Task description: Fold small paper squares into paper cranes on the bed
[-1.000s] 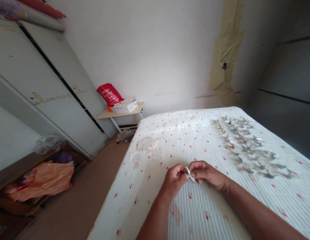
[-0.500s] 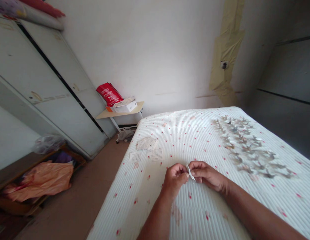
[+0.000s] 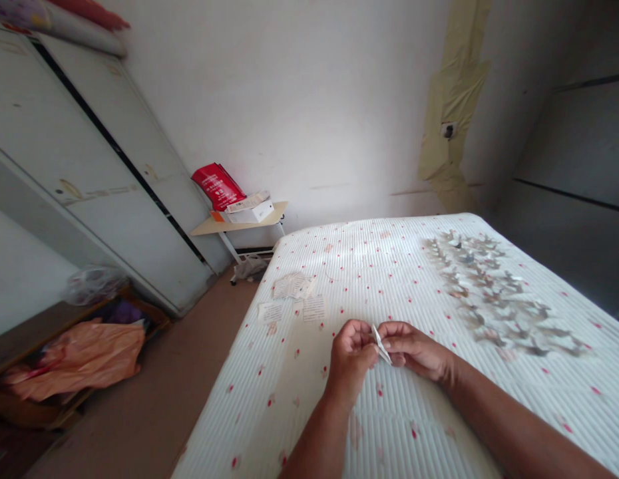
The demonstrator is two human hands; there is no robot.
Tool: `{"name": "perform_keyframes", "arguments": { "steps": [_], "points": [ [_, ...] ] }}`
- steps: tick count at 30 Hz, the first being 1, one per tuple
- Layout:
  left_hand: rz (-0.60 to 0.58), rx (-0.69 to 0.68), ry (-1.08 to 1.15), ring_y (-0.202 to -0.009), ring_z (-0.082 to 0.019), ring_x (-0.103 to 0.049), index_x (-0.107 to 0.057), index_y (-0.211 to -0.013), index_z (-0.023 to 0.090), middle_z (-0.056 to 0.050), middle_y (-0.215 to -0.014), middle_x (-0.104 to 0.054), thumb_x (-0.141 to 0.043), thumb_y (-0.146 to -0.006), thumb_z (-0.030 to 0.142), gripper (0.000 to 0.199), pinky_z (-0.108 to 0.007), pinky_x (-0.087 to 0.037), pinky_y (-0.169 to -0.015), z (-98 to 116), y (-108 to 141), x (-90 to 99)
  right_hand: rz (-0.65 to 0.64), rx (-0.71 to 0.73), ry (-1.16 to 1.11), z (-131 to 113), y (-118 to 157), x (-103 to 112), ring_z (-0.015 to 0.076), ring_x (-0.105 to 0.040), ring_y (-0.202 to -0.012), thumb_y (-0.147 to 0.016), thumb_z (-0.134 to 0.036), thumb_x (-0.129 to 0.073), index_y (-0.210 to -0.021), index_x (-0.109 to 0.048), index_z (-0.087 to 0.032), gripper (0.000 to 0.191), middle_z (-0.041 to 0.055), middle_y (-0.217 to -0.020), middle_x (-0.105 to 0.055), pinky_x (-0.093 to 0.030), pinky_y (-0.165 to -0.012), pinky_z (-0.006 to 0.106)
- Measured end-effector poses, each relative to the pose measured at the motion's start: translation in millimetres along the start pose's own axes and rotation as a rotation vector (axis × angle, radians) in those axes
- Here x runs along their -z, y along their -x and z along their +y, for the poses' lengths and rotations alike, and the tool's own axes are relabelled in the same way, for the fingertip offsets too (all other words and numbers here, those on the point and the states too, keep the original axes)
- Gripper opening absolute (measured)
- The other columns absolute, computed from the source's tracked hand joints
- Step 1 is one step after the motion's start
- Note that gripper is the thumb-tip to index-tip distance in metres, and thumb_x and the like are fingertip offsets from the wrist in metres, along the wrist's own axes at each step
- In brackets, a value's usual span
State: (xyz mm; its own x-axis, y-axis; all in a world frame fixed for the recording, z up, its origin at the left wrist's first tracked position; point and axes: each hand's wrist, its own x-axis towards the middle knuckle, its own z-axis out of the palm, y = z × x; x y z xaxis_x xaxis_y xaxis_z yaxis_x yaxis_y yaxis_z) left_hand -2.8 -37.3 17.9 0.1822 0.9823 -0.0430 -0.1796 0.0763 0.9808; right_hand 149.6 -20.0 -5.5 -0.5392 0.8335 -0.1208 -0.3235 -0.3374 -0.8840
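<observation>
A small folded piece of paper, white and narrow, is held over the near part of the bed between both hands. My left hand pinches its left side with thumb and fingers. From the right, my right hand grips the other side, its fingers curled. The paper stands tilted, and the fingertips hide part of it. On the bed to the left lie printed paper squares, some in a loose pile. Several rows of folded paper figures that look like cranes stand on the right side of the bed.
The bed has a white ribbed cover with red dots. A small table behind its left corner holds a red bag and a white box. Cabinets line the left wall. Low on the left is an orange plastic bag.
The left hand has shifted slightly around the folded paper, which now shows a little wider between the fingers. The right hand has hardly moved.
</observation>
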Motion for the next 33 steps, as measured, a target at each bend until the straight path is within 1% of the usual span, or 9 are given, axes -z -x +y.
{"name": "perform_keyframes", "arguments": {
  "steps": [2,5,8,12,18,23,27,33],
  "points": [
    [-0.002,-0.013,-0.002,-0.044,-0.005,-0.040,-0.051,-0.077,0.016,0.006,-0.053,-0.050,-0.057,-0.060,0.014,0.019,-0.017,-0.031,-0.042,-0.3,0.1,0.1,0.002,0.002,-0.017,0.4,-0.3,0.3,0.0026,-0.034,-0.041,-0.065,-0.028,-0.072,-0.070,-0.059,-0.012,0.021,-0.0038,-0.054,-0.051,-0.022,-0.043,0.018],
    [0.018,-0.050,-0.096,-0.046,-0.006,-0.044,-0.053,-0.069,0.014,0.004,-0.055,-0.051,-0.057,-0.064,0.018,0.008,-0.018,-0.034,-0.044,-2.5,0.4,0.7,0.010,0.006,-0.047,2.0,-1.3,1.7,0.0026,-0.035,-0.040,-0.065,-0.027,-0.072,-0.070,-0.060,-0.012,0.020,-0.0042,-0.053,-0.051,-0.023,-0.042,0.017],
    [0.039,-0.057,-0.171,-0.047,-0.008,-0.048,-0.055,-0.068,0.013,0.003,-0.054,-0.052,-0.056,-0.066,0.021,0.008,-0.018,-0.037,-0.044,-4.4,0.7,1.5,-0.009,0.003,-0.042,3.0,-1.7,2.5,0.0025,-0.036,-0.040,-0.066,-0.027,-0.071,-0.071,-0.060,-0.012,0.019,-0.0027,-0.054,-0.054,-0.023,-0.042,0.017],
    [0.051,-0.036,-0.204,-0.044,-0.008,-0.048,-0.057,-0.068,0.013,0.002,-0.052,-0.053,-0.054,-0.067,0.022,0.010,-0.018,-0.037,-0.042,-4.7,0.2,2.5,-0.042,0.006,-0.023,2.6,-2.0,2.3,0.0024,-0.035,-0.040,-0.067,-0.026,-0.070,-0.071,-0.062,-0.011,0.018,-0.0022,-0.053,-0.054,-0.023,-0.041,0.017],
    [0.095,-0.047,-0.285,-0.043,-0.007,-0.046,-0.055,-0.064,0.013,0.003,-0.049,-0.051,-0.053,-0.065,0.020,0.007,-0.017,-0.034,-0.041,-6.3,-1.1,2.1,-0.042,0.012,-0.001,2.9,-3.2,2.0,0.0024,-0.036,-0.040,-0.068,-0.026,-0.069,-0.072,-0.062,-0.011,0.017,-0.0035,-0.052,-0.051,-0.023,-0.042,0.017],
    [0.119,-0.066,-0.283,-0.042,-0.006,-0.044,-0.055,-0.062,0.013,0.004,-0.048,-0.051,-0.053,-0.065,0.019,0.006,-0.016,-0.033,-0.041,-7.6,-1.1,0.7,-0.048,0.011,0.002,3.7,-3.6,1.6,0.0027,-0.036,-0.040,-0.069,-0.026,-0.069,-0.072,-0.062,-0.011,0.016,-0.0041,-0.050,-0.050,-0.022,-0.042,0.017],
    [0.124,-0.040,-0.266,-0.042,-0.007,-0.045,-0.055,-0.063,0.013,0.003,-0.047,-0.051,-0.053,-0.064,0.019,0.006,-0.016,-0.034,-0.041,-7.0,-1.5,0.4,-0.046,0.014,0.009,5.4,-4.2,3.4,0.0028,-0.036,-0.041,-0.069,-0.027,-0.069,-0.072,-0.062,-0.011,0.017,-0.0029,-0.053,-0.053,-0.023,-0.042,0.017],
    [0.125,-0.037,-0.231,-0.041,-0.007,-0.045,-0.055,-0.063,0.013,0.003,-0.046,-0.050,-0.054,-0.064,0.018,0.006,-0.017,-0.034,-0.040,-5.0,-1.2,-0.6,-0.065,0.024,0.010,6.1,-5.0,4.6,0.0030,-0.037,-0.043,-0.070,-0.027,-0.068,-0.074,-0.061,-0.011,0.017,-0.0008,-0.059,-0.057,-0.024,-0.044,0.017]
  ]
}}
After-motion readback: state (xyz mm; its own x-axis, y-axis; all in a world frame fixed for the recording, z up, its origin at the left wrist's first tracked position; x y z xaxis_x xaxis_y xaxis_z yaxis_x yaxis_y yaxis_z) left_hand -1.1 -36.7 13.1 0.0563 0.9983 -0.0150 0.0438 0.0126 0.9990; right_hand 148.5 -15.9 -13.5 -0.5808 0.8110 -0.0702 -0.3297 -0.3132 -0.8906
